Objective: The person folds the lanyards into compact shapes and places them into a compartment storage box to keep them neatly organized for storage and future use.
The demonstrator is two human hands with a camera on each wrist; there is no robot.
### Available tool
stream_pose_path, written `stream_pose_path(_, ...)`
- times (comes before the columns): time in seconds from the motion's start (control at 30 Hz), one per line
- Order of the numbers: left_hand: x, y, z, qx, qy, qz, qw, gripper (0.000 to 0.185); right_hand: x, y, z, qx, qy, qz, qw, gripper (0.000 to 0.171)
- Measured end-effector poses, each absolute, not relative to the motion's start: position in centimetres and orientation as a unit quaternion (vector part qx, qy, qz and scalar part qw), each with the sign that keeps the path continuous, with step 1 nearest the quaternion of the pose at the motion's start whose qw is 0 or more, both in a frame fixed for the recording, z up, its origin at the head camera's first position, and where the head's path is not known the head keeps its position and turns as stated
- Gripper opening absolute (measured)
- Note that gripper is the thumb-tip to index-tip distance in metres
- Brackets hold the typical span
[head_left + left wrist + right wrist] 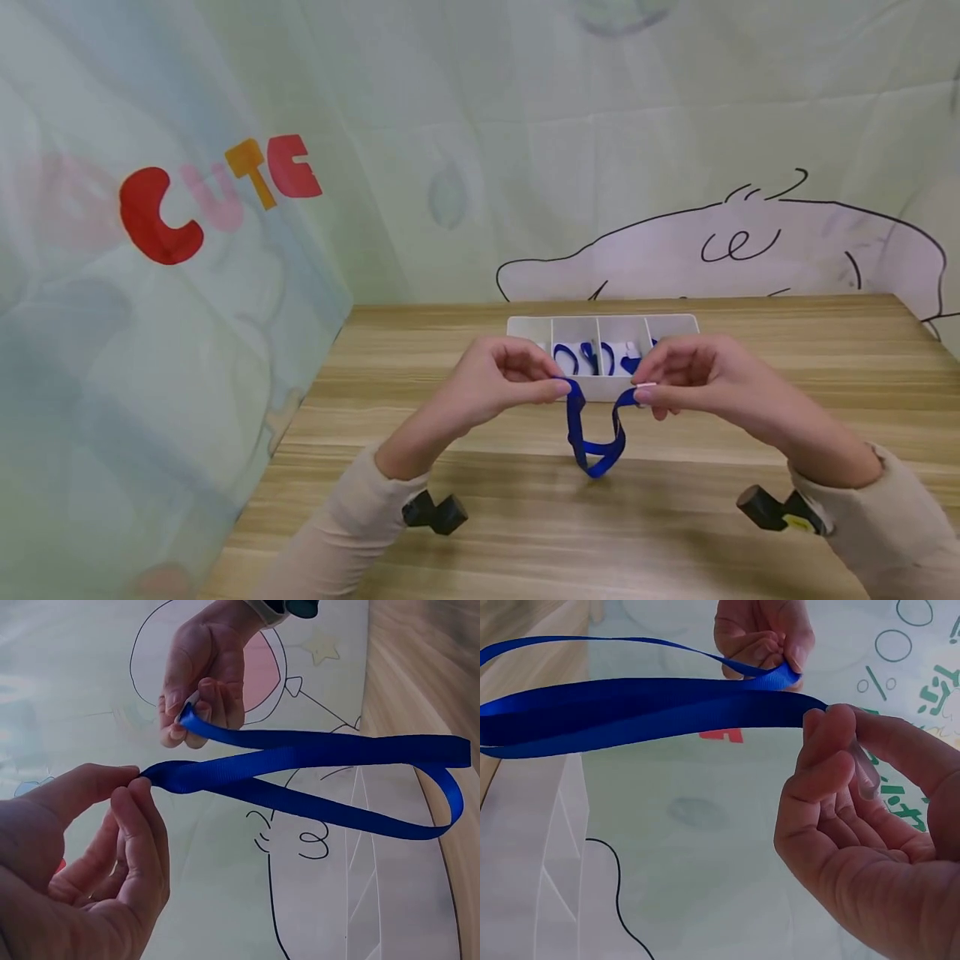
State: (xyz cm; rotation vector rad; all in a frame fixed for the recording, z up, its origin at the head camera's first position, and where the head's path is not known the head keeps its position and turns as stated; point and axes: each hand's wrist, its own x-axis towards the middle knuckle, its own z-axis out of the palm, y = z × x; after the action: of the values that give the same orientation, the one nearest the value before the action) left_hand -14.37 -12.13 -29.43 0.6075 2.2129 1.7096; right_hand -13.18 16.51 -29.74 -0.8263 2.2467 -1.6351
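Note:
A blue ribbon lanyard (pixel 576 429) hangs in a loop between the two hands, over the table and in front of a white tray. My left hand (pixel 498 375) pinches one end between thumb and index finger; in the left wrist view the strap (pixel 300 756) runs out from those fingertips. My right hand (pixel 705 375) pinches the other end. By its fingers in the right wrist view sticks out a clear plastic piece (pixel 868 780), the rest of it hidden by the fingers.
The white divided tray (pixel 592 388) stands toward the back of the wood-grain table (pixel 420 350). Blue straps (pixel 566 358) lie in its compartments, partly hidden by the hands. Printed cloth (pixel 450 125) hangs behind and at the left.

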Motion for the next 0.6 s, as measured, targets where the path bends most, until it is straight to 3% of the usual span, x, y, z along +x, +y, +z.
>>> stream_pose_path(0.6, -14.2, -10.4, -29.3, 0.223, 0.772, 0.583, 0.121, 0.012, -13.2, 13.4, -29.2, -0.310, 0.772, -0.552, 0.057, 0.007)
